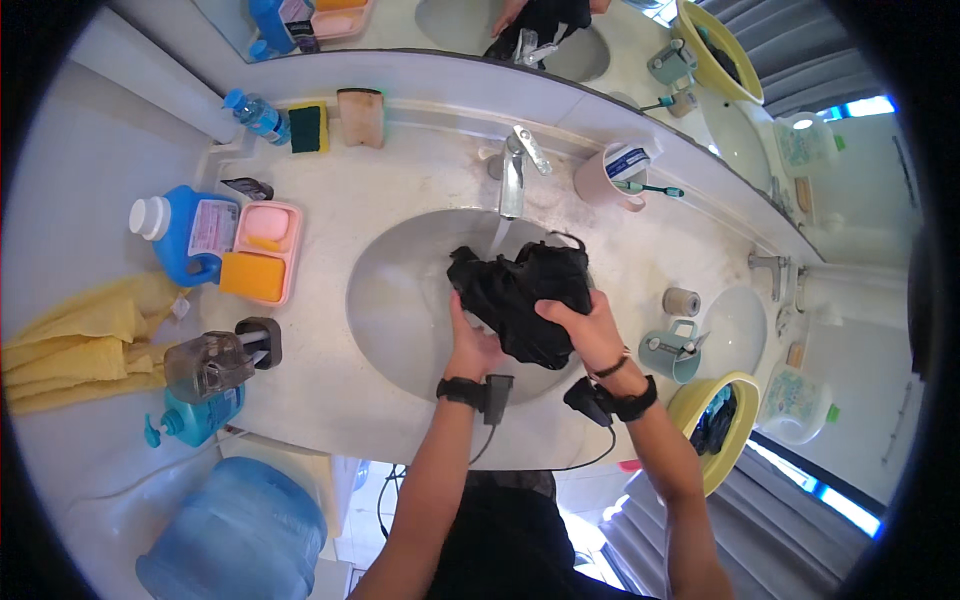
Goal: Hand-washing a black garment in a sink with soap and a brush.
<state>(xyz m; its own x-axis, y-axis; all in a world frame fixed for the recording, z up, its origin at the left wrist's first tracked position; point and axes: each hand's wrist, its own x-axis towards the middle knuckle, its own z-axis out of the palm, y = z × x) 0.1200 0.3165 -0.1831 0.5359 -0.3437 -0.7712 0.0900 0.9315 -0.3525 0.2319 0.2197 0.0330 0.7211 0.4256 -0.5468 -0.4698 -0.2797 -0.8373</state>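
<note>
A bunched black cloth item (525,295) is held over the white sink basin (375,310); a thin strap or loop curls at its upper right corner. My right hand (592,328) grips its right side, thumb on top and the other fingers mostly hidden. From the lower left, my left hand (472,338) supports the cloth, palm turned up and fingers partly underneath. Water runs from the chrome faucet (512,180) into the basin, just by the cloth's upper edge. The exact kind of cloth item cannot be made out.
Left on the counter are a pink soap tray (285,270), a blue jug (190,235), and a sponge (309,128). A pink cup (600,182) with a toothbrush stands right of the faucet. Farther right are a teal mug (668,355) and a yellow basin (745,400).
</note>
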